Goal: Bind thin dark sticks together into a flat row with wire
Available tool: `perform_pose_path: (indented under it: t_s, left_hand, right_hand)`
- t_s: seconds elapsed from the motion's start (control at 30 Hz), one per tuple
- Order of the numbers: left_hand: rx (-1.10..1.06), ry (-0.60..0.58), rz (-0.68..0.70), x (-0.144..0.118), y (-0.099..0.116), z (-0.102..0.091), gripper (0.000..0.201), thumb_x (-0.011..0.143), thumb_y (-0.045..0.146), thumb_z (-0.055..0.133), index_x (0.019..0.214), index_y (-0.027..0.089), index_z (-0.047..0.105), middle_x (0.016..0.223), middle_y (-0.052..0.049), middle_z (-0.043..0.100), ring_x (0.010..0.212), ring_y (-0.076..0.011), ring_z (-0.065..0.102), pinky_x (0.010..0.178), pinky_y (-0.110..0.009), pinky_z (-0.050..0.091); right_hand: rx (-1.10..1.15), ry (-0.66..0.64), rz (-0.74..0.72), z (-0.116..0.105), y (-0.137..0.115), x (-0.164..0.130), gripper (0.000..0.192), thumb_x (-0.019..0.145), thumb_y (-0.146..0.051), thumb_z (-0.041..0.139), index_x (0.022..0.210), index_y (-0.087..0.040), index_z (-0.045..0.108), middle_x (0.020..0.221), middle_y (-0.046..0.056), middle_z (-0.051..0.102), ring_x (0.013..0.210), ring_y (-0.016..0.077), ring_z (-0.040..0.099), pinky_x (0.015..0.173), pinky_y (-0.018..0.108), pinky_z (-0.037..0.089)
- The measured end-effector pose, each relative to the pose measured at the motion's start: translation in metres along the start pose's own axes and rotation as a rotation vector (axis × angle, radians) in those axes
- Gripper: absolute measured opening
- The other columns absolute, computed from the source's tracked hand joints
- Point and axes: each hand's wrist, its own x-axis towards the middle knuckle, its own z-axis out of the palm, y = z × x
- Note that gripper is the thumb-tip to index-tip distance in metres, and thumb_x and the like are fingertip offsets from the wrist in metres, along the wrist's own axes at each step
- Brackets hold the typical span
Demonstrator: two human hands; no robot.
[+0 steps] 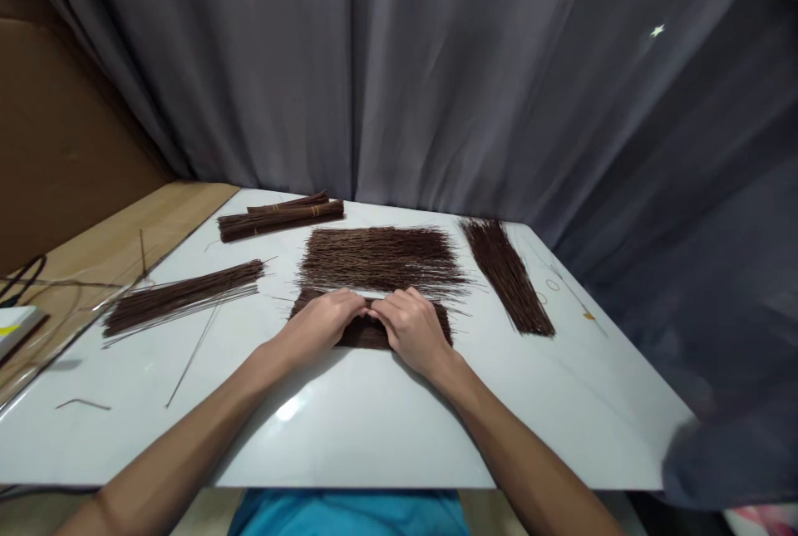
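Note:
My left hand (329, 316) and my right hand (412, 322) rest on a near layer of thin dark-brown sticks (367, 335) in the middle of the white table. Both are closed, fingers curled over the sticks, with thumbs and fingertips almost meeting at the centre. The exact stick or sticks in the pinch are hidden by the fingers. Just beyond my knuckles a wider spread of the same sticks (380, 258) lies flat, its ends ragged left and right.
Left of my hands lies a loose bundle of sticks (184, 297), with stray sticks nearby. Banded bundles (283, 220) sit at the back left. Another pile (508, 278) slants at right, near rubber bands (552, 285). A grey curtain (430, 71) hangs behind the white table (529, 411).

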Motion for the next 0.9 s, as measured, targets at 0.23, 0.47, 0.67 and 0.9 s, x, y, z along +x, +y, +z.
perform_pose_path:
  t_s: [0.23,0.47,0.67,0.9]
  left_hand:
    - [-0.072,0.127,-0.100,0.002,-0.004,-0.019,0.029,0.112,0.028,0.041,0.091,0.020,0.059,0.086,-0.005,0.066,0.079,-0.0208,0.060,0.074,-0.032,0.041]
    - [-0.118,0.180,-0.234,0.000,-0.021,-0.036,0.035,0.113,0.040,0.041,0.090,0.021,0.060,0.081,-0.002,0.067,0.075,-0.0202,0.060,0.073,-0.031,0.040]
    - [-0.048,-0.078,-0.105,-0.002,-0.011,-0.032,0.037,0.114,0.041,0.039,0.092,0.022,0.062,0.085,-0.004,0.072,0.075,-0.0207,0.064,0.073,-0.032,0.040]
    - [-0.014,-0.129,-0.065,-0.001,-0.007,-0.039,0.041,0.111,0.050,0.045,0.091,0.022,0.067,0.089,-0.005,0.076,0.076,-0.0212,0.067,0.071,-0.031,0.040]
  right_hand:
    - [0.010,0.202,0.050,-0.010,-0.008,0.002,0.030,0.110,-0.022,0.058,0.138,-0.022,0.068,0.124,0.010,0.075,0.115,0.0261,0.065,0.106,0.045,0.043]
    - [-0.157,0.535,0.121,-0.023,-0.012,0.000,0.052,0.102,-0.021,0.070,0.151,-0.036,0.061,0.157,0.010,0.057,0.144,0.0358,0.049,0.116,0.055,0.037]
    - [-0.048,0.268,-0.023,-0.012,-0.008,0.001,0.021,0.106,-0.023,0.066,0.126,-0.025,0.073,0.125,0.006,0.077,0.124,0.0261,0.063,0.113,0.048,0.038]
    - [-0.015,0.161,-0.050,0.006,-0.010,-0.001,0.016,0.106,-0.015,0.061,0.101,-0.022,0.074,0.090,0.003,0.077,0.091,0.0207,0.061,0.103,0.043,0.039]
